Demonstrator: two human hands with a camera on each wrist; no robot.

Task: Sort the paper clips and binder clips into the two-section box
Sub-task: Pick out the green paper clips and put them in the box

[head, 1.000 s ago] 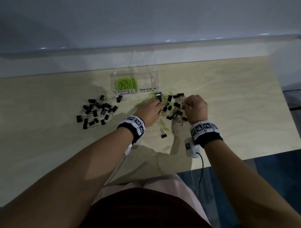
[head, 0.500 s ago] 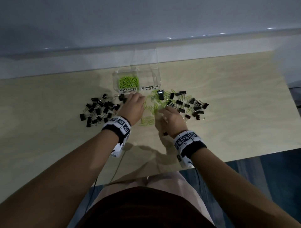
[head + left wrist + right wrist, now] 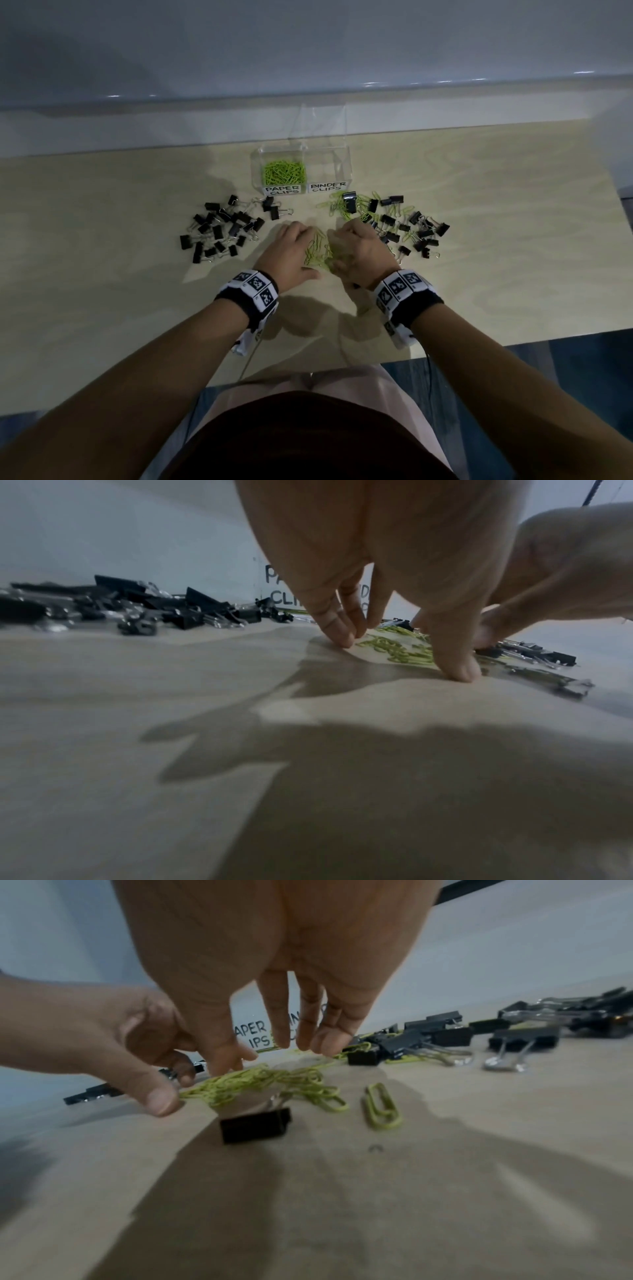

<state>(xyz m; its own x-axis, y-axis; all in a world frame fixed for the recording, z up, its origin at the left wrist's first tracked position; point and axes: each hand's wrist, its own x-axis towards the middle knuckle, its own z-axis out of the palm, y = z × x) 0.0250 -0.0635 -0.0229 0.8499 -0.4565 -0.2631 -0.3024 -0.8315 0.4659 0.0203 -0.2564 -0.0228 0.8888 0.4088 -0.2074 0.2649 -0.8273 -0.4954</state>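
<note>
A clear two-section box (image 3: 344, 161) stands at the back of the table. Its "PAPER CLIPS" section holds green paper clips (image 3: 283, 171), and I see nothing in its "BINDER CLIPS" section (image 3: 327, 166). Between my two hands lies a small heap of green paper clips (image 3: 317, 250) (image 3: 274, 1080). My left hand (image 3: 308, 250) (image 3: 397, 656) has its fingertips and thumb on the table around the heap. My right hand (image 3: 337, 251) (image 3: 267, 1056) hangs over it with straight fingers, the thumb touching the clips. A black binder clip (image 3: 255, 1125) and a single paper clip (image 3: 382, 1110) lie under my right palm.
A pile of black binder clips (image 3: 222, 229) lies left of the hands. To their right is a mixed spread of binder clips and green paper clips (image 3: 394, 222). The wooden table's (image 3: 513, 240) front edge is near my body, and a wall ledge runs behind the box.
Both hands left the right-hand mixed pile. The left swung over near the box front, then both came together around the green heap closer to me.
</note>
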